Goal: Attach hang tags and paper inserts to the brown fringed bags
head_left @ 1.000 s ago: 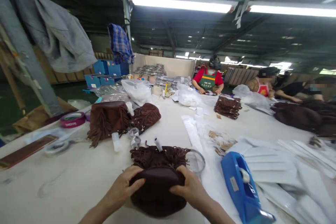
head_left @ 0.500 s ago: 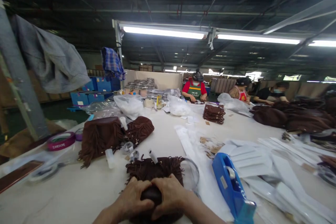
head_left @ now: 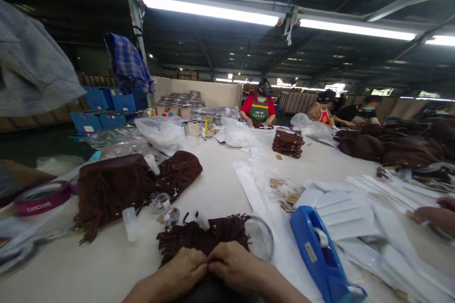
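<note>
A dark brown fringed leather bag [head_left: 204, 241] lies at the near edge of the table, in front of me. My left hand [head_left: 181, 270] and my right hand [head_left: 236, 265] meet over its near side, knuckles up, fingers curled down and gripping the leather. The fingertips are hidden beneath the hands. Across the bag's far edge lies a small white roll [head_left: 202, 220]. A handle-like loop wrapped in clear plastic [head_left: 270, 236] curves out on its right. Two more brown fringed bags, a larger one [head_left: 113, 187] and a smaller one [head_left: 181, 170], rest to the left.
A blue tape dispenser [head_left: 320, 255] stands right of my hands, beside white paper strips [head_left: 355, 215]. Purple tape [head_left: 42, 199] sits at left. Stacked brown pieces [head_left: 287, 142] lie farther back. A co-worker [head_left: 261, 106] sits opposite; another person's hand [head_left: 432, 218] reaches in at right.
My thumbs and fingers have closed inward, and the hands now touch over the bag; the rounded dark part between them is covered. The view has tilted down and shifted right.
</note>
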{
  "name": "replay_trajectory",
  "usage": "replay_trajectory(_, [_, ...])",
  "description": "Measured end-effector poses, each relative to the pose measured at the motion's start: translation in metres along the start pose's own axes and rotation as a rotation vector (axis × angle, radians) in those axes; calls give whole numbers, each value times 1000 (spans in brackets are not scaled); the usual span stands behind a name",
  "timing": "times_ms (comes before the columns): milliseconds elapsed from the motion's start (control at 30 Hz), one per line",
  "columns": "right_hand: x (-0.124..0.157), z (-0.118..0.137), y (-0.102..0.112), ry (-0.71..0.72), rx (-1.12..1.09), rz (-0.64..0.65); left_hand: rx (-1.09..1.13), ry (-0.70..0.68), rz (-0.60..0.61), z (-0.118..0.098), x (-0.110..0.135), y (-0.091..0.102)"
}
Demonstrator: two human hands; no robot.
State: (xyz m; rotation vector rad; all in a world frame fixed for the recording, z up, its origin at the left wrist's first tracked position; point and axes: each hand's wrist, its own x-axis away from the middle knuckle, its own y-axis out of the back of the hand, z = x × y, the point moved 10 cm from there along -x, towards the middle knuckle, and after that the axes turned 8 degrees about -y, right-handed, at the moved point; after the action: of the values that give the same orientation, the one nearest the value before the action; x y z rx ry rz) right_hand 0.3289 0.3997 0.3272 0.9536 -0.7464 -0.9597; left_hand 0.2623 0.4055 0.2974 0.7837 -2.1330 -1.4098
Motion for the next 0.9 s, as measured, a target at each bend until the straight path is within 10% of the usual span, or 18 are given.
replay_trajectory(100, [-16,-28,-22,-120,110,11,-213,146,73,23,5,-4])
replay_trajectory(300, [30,-86,29,-354,331,-178,-464,514,156,73,80,40])
replay_trajectory(500, [-16,-33,9,-15,136,-156,-88,139,24,23,5,13])
replay_trajectory(600, [-29,-67,-8,-138,125,-116,-140,205,57,47,1,7])
replay_trajectory(800, [57,-137,28,-382,-53,-268,-26,396,-355,116,104,37])
replay_trajectory(900, [94,-126,6,-318,-373,-138,252,398,-479,113,137,-1])
